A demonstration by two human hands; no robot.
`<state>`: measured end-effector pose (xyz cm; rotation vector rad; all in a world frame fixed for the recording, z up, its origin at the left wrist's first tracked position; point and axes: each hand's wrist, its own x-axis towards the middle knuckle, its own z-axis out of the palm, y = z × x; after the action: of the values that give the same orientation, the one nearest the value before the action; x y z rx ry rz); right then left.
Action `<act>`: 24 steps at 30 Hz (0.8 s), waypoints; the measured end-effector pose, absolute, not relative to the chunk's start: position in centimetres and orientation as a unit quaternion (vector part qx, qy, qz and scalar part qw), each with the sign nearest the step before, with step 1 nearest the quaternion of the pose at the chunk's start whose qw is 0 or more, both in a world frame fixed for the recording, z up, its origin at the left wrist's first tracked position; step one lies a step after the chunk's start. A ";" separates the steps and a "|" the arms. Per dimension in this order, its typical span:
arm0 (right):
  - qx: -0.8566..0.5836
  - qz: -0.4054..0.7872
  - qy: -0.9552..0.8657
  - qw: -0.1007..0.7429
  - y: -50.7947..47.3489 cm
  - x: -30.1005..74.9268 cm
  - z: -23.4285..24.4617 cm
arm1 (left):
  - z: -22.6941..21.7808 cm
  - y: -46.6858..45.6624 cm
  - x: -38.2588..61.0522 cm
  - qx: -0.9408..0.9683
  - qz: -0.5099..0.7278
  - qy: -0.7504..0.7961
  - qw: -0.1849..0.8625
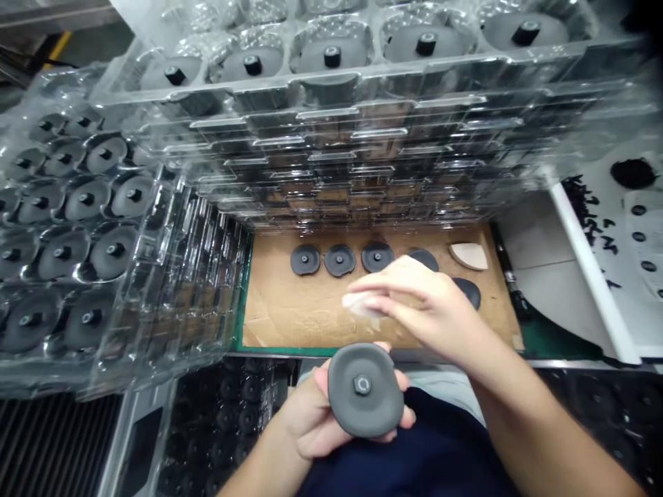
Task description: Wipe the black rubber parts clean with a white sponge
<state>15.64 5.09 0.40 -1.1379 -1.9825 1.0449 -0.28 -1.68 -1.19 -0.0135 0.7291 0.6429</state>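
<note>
My left hand [305,421] cradles a dark grey rounded rubbery disc [365,390] with a central hexagonal stud facing up. My right hand [425,307] is above the cardboard sheet [290,310], just beyond the disc, and pinches a small white cloth [360,304] in its fingers. Several similar dark discs [304,259] lie in a row on the cardboard. My right hand partly hides the rightmost two. A beige wedge-shaped piece [469,255] lies at the row's right end.
Stacked clear plastic trays [331,90] holding rows of dark discs tower at the back and left, overhanging the cardboard. At right, a white-edged surface [590,262] holds black scraps. Black moulded trays lie below, near my body.
</note>
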 end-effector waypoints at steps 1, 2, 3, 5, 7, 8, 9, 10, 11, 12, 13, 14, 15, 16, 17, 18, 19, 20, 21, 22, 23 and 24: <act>-0.491 0.404 -0.716 0.287 5.0 15.9 -0.8 | -1.4 -1.5 -0.6 -0.030 0.299 0.293 0.908; -0.528 0.418 -0.692 0.258 4.6 16.0 -2.0 | -1.5 -1.3 -0.9 -0.049 0.300 0.252 0.919; -0.547 0.430 -0.679 0.232 4.1 16.1 -3.4 | -1.6 -1.2 -1.2 -0.058 0.310 0.231 0.920; -0.558 0.428 -0.680 0.206 2.7 16.0 -6.1 | -1.7 -1.3 -1.5 -0.054 0.329 0.231 0.914; -0.572 0.401 -0.687 0.199 1.1 15.7 -8.4 | -1.8 -1.4 -1.8 -0.053 0.341 0.243 0.906; -0.578 0.388 -0.690 0.197 0.4 15.5 -9.3 | -1.9 -1.5 -1.9 -0.053 0.347 0.247 0.903; -0.583 0.376 -0.694 0.195 -0.3 15.4 -9.9 | -1.9 -1.6 -2.1 -0.053 0.352 0.247 0.901; -0.586 0.365 -0.697 0.192 -0.9 15.3 -10.4 | -2.0 -1.7 -2.3 -0.051 0.358 0.248 0.899; -0.589 0.355 -0.701 0.189 -1.4 15.3 -10.6 | -2.1 -1.7 -2.4 -0.049 0.365 0.250 0.896; -0.590 0.347 -0.705 0.187 -1.9 15.2 -10.7 | -2.2 -1.8 -2.6 -0.046 0.372 0.255 0.891; -0.591 0.338 -0.708 0.187 -2.4 15.2 -10.8 | -2.3 -1.8 -2.8 -0.042 0.381 0.263 0.885; -0.593 0.329 -0.710 0.188 -2.7 15.1 -10.9 | -2.4 -1.8 -2.9 -0.039 0.391 0.273 0.878; -0.594 0.322 -0.713 0.190 -3.0 15.0 -11.0 | -2.6 -1.8 -2.9 -0.036 0.400 0.283 0.871; -0.594 0.315 -0.715 0.193 -3.1 15.0 -11.1 | -2.7 -1.8 -3.0 -0.032 0.408 0.293 0.864; -0.594 0.309 -0.716 0.197 -2.9 15.1 -11.1 | -2.8 -1.8 -3.0 -0.025 0.417 0.301 0.857; -0.594 0.303 -0.717 0.202 -2.6 15.2 -11.0 | -2.8 -1.8 -3.0 -0.015 0.425 0.309 0.851; -0.594 0.297 -0.718 0.209 -2.1 15.3 -10.7 | -2.8 -1.9 -2.9 -0.004 0.431 0.316 0.846; -0.594 0.291 -0.717 0.220 -1.5 15.5 -10.1 | -2.7 -1.9 -2.8 0.007 0.436 0.322 0.840; -0.594 0.283 -0.715 0.234 -0.9 15.5 -9.1 | -2.5 -2.0 -2.8 0.016 0.439 0.330 0.836; -0.597 0.276 -0.710 0.252 -0.3 15.5 -7.8 | -2.3 -2.0 -2.6 0.023 0.439 0.340 0.831; -0.587 0.268 -0.713 0.274 0.3 15.3 -6.2 | -2.0 -2.1 -2.5 0.030 0.442 0.354 0.823; -0.567 0.260 -0.723 0.297 0.7 15.0 -4.4 | -1.7 -2.2 -2.4 0.036 0.447 0.378 0.810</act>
<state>15.03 0.66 -4.39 -1.5072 -1.9218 0.6918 -2.39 -2.18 -1.74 0.0775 0.8068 0.9556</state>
